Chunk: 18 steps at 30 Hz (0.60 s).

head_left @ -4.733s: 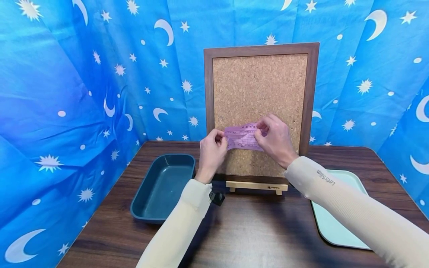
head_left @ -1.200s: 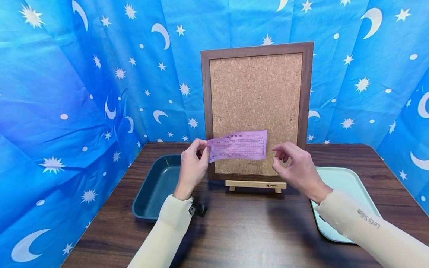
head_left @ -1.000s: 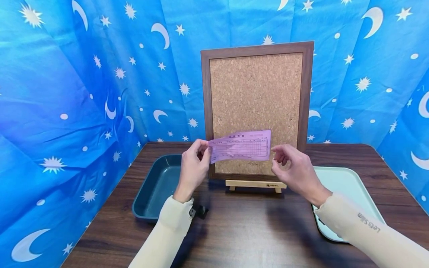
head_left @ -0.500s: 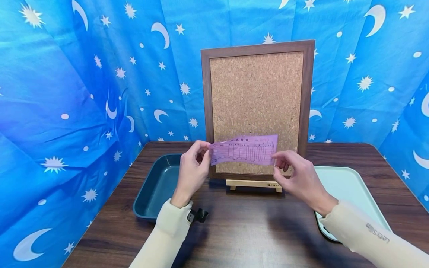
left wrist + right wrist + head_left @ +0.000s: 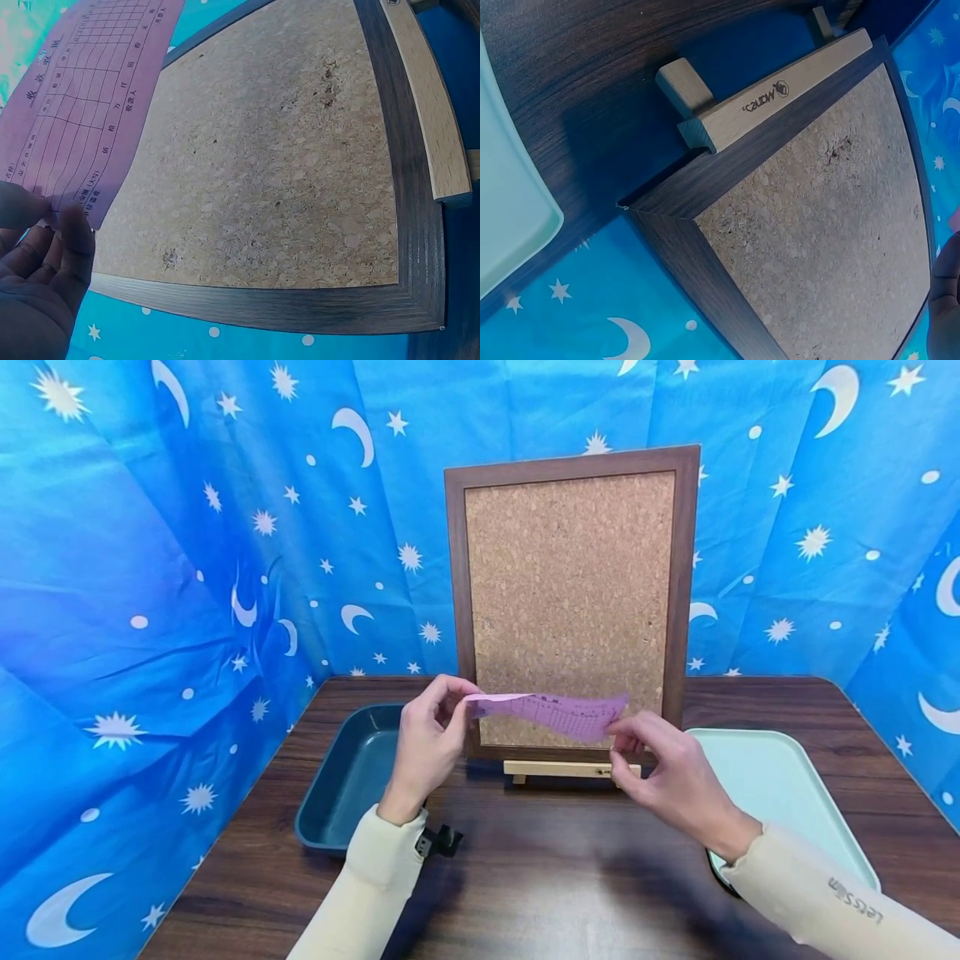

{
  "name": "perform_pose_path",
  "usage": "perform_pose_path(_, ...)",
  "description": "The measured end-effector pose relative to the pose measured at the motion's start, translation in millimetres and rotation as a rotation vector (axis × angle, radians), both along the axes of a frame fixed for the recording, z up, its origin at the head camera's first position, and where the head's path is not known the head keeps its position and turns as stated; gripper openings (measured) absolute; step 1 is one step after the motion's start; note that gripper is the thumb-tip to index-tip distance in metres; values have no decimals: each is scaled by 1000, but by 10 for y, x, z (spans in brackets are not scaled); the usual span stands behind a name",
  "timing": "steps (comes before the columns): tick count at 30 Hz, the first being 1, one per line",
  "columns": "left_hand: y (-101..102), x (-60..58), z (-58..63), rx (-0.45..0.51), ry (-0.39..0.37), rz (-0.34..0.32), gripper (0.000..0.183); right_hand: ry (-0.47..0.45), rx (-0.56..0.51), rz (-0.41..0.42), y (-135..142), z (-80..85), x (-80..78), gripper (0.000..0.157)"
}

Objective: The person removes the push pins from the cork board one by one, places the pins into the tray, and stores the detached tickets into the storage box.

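A thin purple receipt slip (image 5: 570, 717) with a printed grid is held up before the lower part of a brown-framed cork board (image 5: 570, 585). My left hand (image 5: 429, 743) pinches its left end between thumb and fingers; the left wrist view shows this grip on the slip's corner. The paper bows and tips, its top edge seen almost edge-on at the left. At the other end is my right hand (image 5: 671, 772), index fingertip right at the lower right corner. Its thumb tip shows below, apart from that finger. In the right wrist view only a sliver of this hand appears.
The board leans on a small wooden easel (image 5: 558, 769) on a dark wood table (image 5: 540, 877). A deep blue-green tray (image 5: 318, 818) stands left, and a flat pale green tray (image 5: 787, 777) lies right, partly under the right sleeve. Blue star-patterned cloth (image 5: 360, 568) hangs behind.
The slip came away from in front of the cork's middle, lower and nearer. The right hand let go, then came back to its right end. Lately the paper has tilted flatter.
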<state>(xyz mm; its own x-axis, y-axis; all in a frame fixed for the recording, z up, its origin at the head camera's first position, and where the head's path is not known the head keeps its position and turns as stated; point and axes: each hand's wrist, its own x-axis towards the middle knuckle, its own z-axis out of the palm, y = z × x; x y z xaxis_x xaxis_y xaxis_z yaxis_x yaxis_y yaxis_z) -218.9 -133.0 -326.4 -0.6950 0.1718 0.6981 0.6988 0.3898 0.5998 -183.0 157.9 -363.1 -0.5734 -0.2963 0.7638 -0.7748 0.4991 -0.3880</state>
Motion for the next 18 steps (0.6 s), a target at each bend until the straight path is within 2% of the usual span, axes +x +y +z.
perform_pose_path(2, 9, 12, 18, 5, -4, -8, 13, 1, 0, 3, -6, -6, 8, 22)
perform_pose_path(9, 84, 202, 234, 28, 26, -53, 13, 11, 11, 2, -27, -30, 27, 20)
perform_pose_path(18, 86, 199, 257, 58, 56, -120, 16, 9, 12, -1, -51, -37, 55, 20)
